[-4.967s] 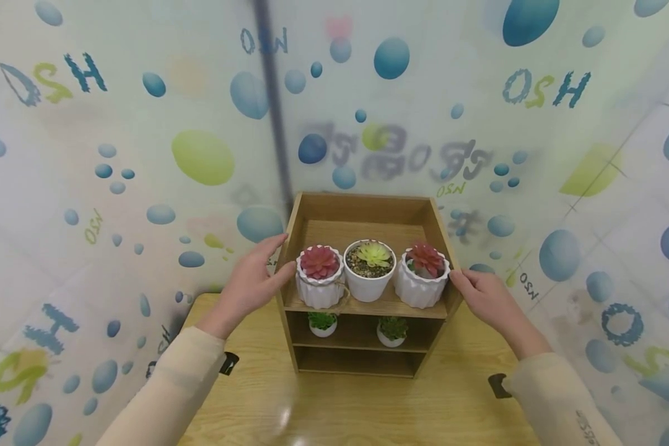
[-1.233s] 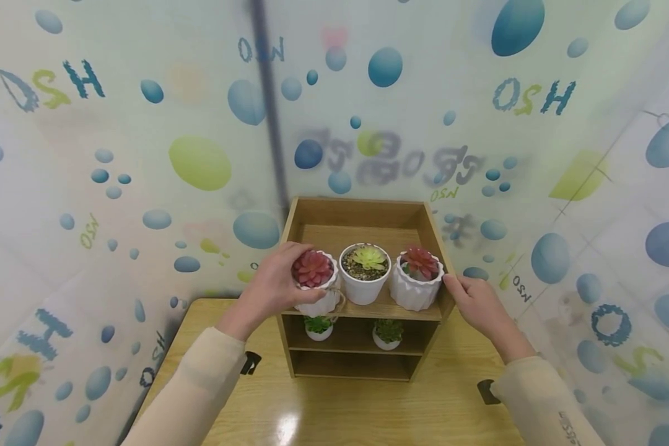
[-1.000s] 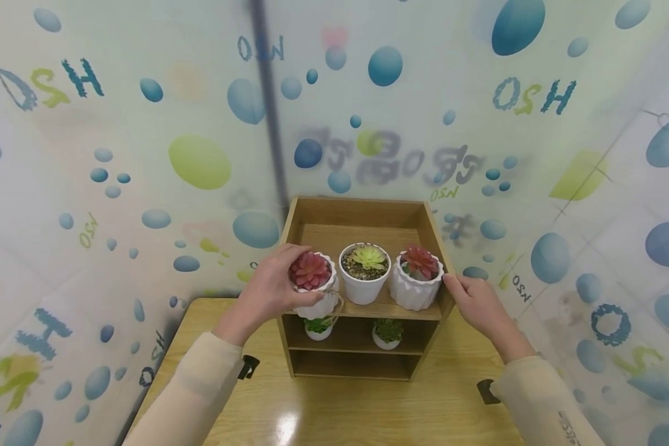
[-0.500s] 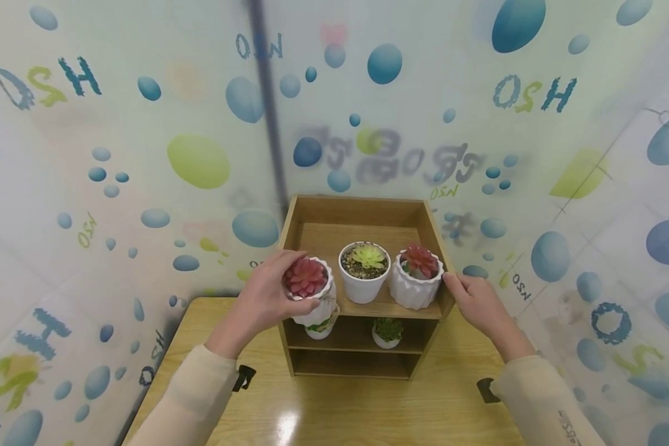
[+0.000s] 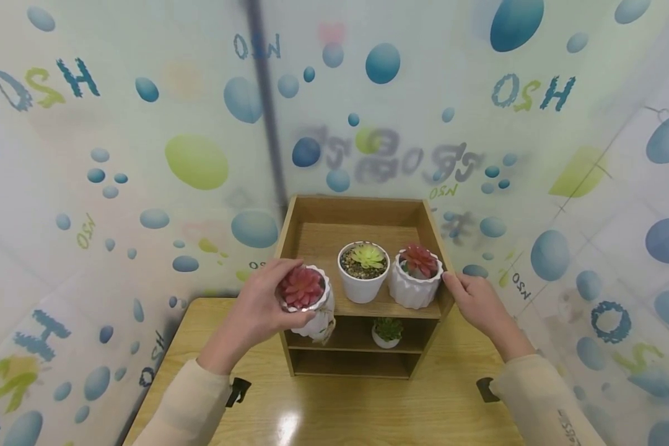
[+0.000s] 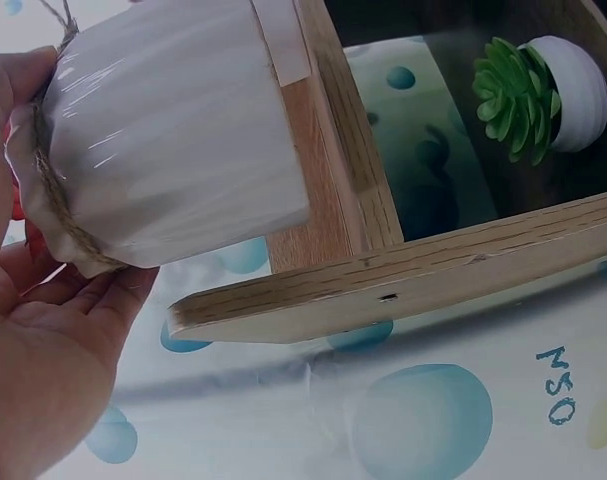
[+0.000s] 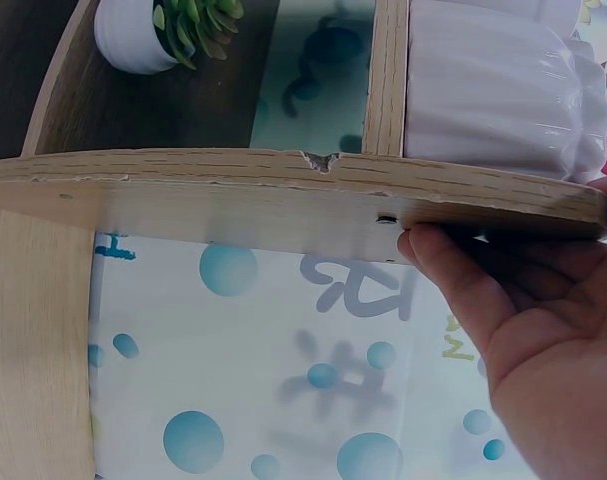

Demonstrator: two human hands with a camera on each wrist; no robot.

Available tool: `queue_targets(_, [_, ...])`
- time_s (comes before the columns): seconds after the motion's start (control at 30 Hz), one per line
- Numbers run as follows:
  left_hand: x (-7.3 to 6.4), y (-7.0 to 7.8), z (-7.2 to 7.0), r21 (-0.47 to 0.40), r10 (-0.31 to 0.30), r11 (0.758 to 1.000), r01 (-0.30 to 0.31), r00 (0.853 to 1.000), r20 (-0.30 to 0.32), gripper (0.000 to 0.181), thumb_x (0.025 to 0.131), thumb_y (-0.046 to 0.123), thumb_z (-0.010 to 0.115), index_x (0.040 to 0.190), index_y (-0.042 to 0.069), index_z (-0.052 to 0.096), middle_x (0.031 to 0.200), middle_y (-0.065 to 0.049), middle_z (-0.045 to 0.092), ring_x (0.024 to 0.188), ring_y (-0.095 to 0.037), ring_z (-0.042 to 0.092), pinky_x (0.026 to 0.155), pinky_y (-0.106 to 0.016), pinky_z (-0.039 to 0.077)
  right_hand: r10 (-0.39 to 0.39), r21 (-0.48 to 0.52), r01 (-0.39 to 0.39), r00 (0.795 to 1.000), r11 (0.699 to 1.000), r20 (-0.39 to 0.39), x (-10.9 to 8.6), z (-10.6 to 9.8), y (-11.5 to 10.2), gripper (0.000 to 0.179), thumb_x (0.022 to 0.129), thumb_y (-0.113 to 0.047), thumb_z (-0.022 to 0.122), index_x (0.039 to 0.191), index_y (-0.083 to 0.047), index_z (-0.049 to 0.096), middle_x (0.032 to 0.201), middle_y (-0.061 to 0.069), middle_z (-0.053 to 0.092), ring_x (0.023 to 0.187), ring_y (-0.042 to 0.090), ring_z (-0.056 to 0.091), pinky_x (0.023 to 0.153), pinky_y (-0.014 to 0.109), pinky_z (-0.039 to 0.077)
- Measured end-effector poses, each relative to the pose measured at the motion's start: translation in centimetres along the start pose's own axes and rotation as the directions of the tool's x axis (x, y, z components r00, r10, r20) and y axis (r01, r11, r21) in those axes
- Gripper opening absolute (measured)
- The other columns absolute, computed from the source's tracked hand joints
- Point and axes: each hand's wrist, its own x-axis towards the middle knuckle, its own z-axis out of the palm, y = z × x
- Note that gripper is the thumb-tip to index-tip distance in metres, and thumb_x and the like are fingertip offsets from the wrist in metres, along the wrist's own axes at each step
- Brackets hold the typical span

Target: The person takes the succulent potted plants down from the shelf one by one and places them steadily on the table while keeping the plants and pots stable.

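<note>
My left hand (image 5: 256, 303) grips a white ribbed pot (image 6: 173, 130) with twine round its rim. A red succulent (image 5: 302, 287) grows in it. The pot hangs in front of the top shelf's left end. My right hand (image 5: 479, 303) holds the right side panel of the small wooden shelf unit (image 5: 362, 209), with the thumb at its front edge. On the top shelf stand a smooth white pot (image 5: 362, 288) with a yellow-green succulent (image 5: 367, 255) and another ribbed pot (image 5: 414, 291) with a red succulent (image 5: 419, 260).
Below, the middle shelf carries a small green plant in a white pot (image 5: 386, 334) on the right; a similar green plant (image 6: 518, 100) shows in the left wrist view. The unit stands on a wooden table (image 5: 334, 409) against a patterned curtain (image 5: 201, 93).
My left hand has gone from the unit's left side to the left ribbed pot, and brought it forward and left off the top shelf. My right hand keeps its hold.
</note>
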Motion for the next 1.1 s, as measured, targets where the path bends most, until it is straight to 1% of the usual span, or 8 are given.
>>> queue_targets(0.2, [-0.8, 0.0, 0.1, 0.020, 0.015, 1.000, -0.015, 1.000, -0.010, 0.084, 0.065, 0.028, 0.098, 0.138, 0.006, 0.062, 0.127, -0.007, 0.066, 0.109, -0.022, 0.065, 0.092, -0.045, 0.057, -0.008, -0.010, 0.008, 1.000, 1.000, -0.004, 0.0, 0.0, 0.0, 0.045, 0.111, -0.029, 0.045, 0.071, -0.010, 0.045, 0.063, 0.000, 0.034, 0.061, 0.018, 0.036, 0.056, 0.029, 0.032])
queue_targets(0.53, [-2.0, -0.3, 0.3, 0.010, 0.034, 0.999, -0.034, 0.999, -0.039, 0.088, 0.060, 0.027, 0.099, 0.137, 0.004, 0.062, 0.126, -0.006, 0.067, 0.107, -0.020, 0.066, 0.091, -0.045, 0.059, 0.011, 0.006, -0.011, 1.000, 1.000, -0.003, 0.0, 0.1, -0.1, 0.045, 0.111, -0.029, 0.046, 0.071, -0.010, 0.045, 0.063, 0.001, 0.036, 0.060, 0.018, 0.037, 0.055, 0.028, 0.032])
queue_targets(0.8, [-3.0, -0.3, 0.5, 0.003, 0.019, 1.000, -0.018, 0.999, -0.038, 0.087, 0.060, 0.029, 0.099, 0.137, 0.007, 0.063, 0.126, 0.000, 0.066, 0.105, -0.013, 0.064, 0.088, -0.039, 0.060, 0.013, 0.010, -0.013, 1.000, 1.000, 0.000, 0.0, 0.1, 0.0, 0.045, 0.112, -0.030, 0.046, 0.071, -0.009, 0.046, 0.063, 0.001, 0.036, 0.060, 0.018, 0.038, 0.054, 0.028, 0.032])
queue_targets(0.93, [-3.5, -0.5, 0.7, -0.008, 0.046, 0.999, -0.047, 0.998, -0.051, 0.087, 0.060, 0.028, 0.099, 0.136, 0.006, 0.063, 0.125, 0.000, 0.066, 0.104, -0.012, 0.065, 0.087, -0.037, 0.061, 0.008, 0.014, -0.008, 1.000, 1.000, -0.002, 0.0, 0.1, 0.0, 0.045, 0.111, -0.029, 0.046, 0.072, -0.009, 0.047, 0.064, 0.001, 0.036, 0.060, 0.018, 0.038, 0.054, 0.028, 0.032])
queue_targets(1.1, [-4.1, -0.6, 1.0, -0.018, 0.080, 0.997, -0.082, 0.994, -0.074, 0.088, 0.058, 0.026, 0.100, 0.135, 0.003, 0.063, 0.127, -0.002, 0.066, 0.106, -0.014, 0.067, 0.090, -0.038, 0.060, 0.001, 0.013, -0.001, 1.000, 1.000, -0.010, 0.0, 0.1, 0.2, 0.044, 0.111, -0.029, 0.047, 0.071, -0.009, 0.046, 0.063, 0.000, 0.036, 0.060, 0.018, 0.038, 0.054, 0.028, 0.031])
